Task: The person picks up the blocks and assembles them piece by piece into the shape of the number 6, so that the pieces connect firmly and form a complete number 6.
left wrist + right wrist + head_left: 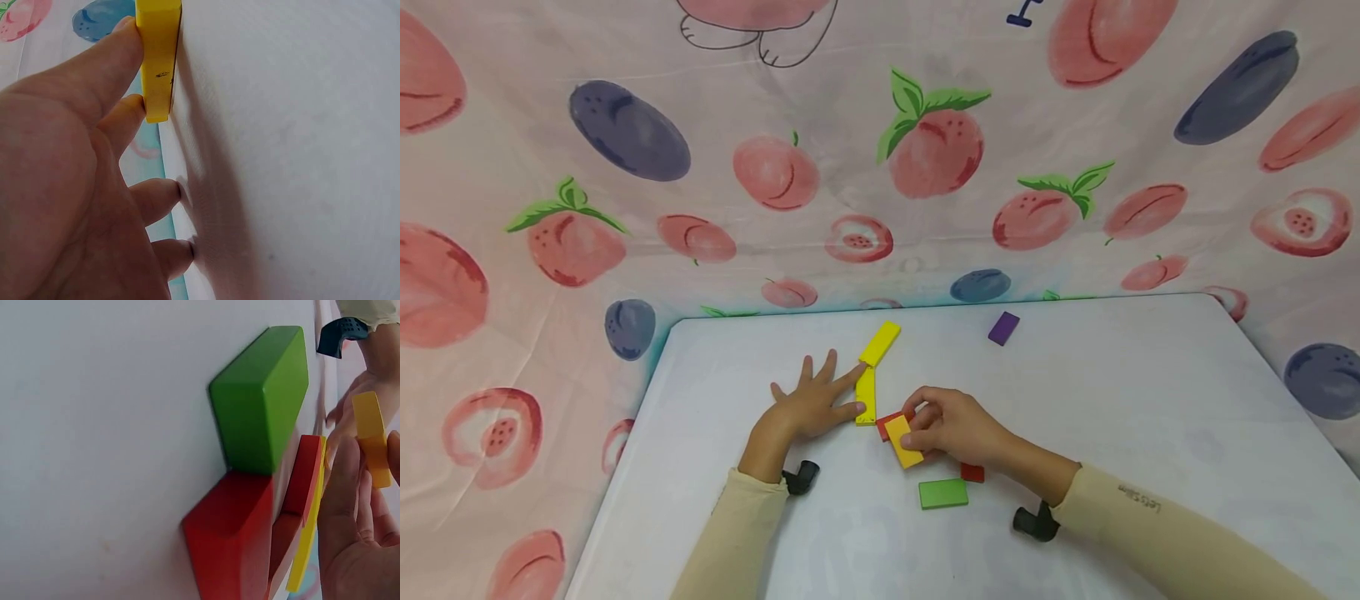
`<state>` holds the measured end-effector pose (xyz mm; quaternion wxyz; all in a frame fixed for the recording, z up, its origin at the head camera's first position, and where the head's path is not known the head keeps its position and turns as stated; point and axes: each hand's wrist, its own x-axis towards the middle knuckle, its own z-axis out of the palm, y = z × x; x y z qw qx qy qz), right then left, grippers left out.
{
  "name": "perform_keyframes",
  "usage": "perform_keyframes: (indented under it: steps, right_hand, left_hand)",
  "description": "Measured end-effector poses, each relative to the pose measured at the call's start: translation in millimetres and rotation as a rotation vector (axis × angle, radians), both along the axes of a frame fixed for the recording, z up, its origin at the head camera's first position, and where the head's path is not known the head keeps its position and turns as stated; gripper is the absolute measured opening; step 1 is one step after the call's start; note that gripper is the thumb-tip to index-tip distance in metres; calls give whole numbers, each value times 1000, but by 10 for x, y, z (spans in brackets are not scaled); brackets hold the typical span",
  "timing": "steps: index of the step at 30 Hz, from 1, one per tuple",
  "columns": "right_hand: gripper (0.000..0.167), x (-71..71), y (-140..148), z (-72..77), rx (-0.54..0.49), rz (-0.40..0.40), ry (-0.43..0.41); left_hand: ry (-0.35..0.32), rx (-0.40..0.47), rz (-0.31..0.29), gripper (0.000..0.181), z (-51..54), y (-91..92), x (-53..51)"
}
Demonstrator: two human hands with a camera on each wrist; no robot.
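Observation:
My left hand (807, 406) lies on the white table with its fingers spread. Its thumb and index finger touch the side of a yellow block (867, 397), which meets a second yellow block (881, 342) end to end at an angle. Between thumb and fingers, my right hand (958, 427) pinches an orange-yellow block (906, 443), raised above the table. Just behind that block, a red block (883, 432) is partly covered. In the right wrist view, a green block (259, 394) touches a nearer red block (231, 537), and further red blocks (303, 475) stand near the yellow row.
A purple block (1003, 328) lies alone near the back of the table (1150, 400). Behind the table hangs a fruit-patterned cloth (850, 100). A black wrist camera (1036, 522) sits by the right sleeve, another (801, 477) by the left.

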<state>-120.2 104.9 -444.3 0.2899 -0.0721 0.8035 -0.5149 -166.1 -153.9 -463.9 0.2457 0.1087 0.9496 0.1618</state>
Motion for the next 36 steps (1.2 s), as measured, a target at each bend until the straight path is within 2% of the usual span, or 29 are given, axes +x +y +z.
perform_keyframes:
  steps: [9,14,21,28,36]
  right_hand:
    - [31,33,-71,-55,89,101,87]
    - [30,50,-100,-82,100,156,122]
    - [31,109,-151,-168,144,250,231]
    - [32,121,-181,-199,169,271,255]
    - [31,114,-192,-169,211,304,284]
  left_hand:
    - [2,5,-7,71,1,-9,4]
    - [6,5,-13,71,1,-20,6]
    - [10,4,-20,70,-2,-29,12]
    - [9,7,-22,71,8,-15,11]
    - [14,12,-26,70,10,-22,13]
